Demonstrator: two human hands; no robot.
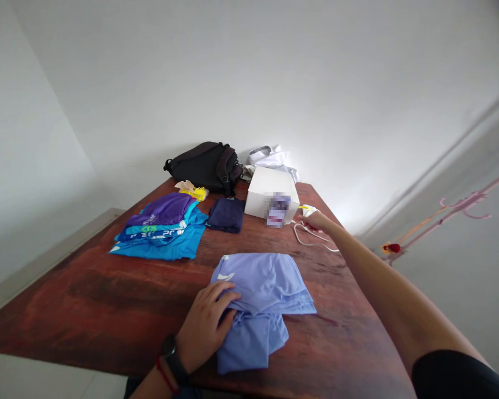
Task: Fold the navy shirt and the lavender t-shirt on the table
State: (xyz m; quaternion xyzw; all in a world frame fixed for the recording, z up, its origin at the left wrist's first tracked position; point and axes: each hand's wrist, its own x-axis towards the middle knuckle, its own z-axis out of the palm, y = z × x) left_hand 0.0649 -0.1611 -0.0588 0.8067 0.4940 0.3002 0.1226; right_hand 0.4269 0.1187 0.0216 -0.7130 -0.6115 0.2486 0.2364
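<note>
A lavender-blue folded garment point(261, 282) lies near the front edge of the table, with a small white mark on it. My left hand point(210, 318) rests on its left side, fingers apart; a lower flap of cloth bunches toward me. Stretched far forward, my right hand point(318, 221) is closed at a small white object point(309, 210) with a yellow strip, just right of a white box point(270, 188). A white cord point(311, 243) loops on the table beneath that hand. My fingers hide part of the object, so its kind is unclear.
Folded purple and blue shirts point(162, 227) are stacked at left. Beside them lie a dark navy folded cloth point(227, 215) and a yellow packet point(195, 193). A black backpack point(203, 163) and a white bag point(270, 155) stand against the wall. A pink hook rack point(461, 205) leans right.
</note>
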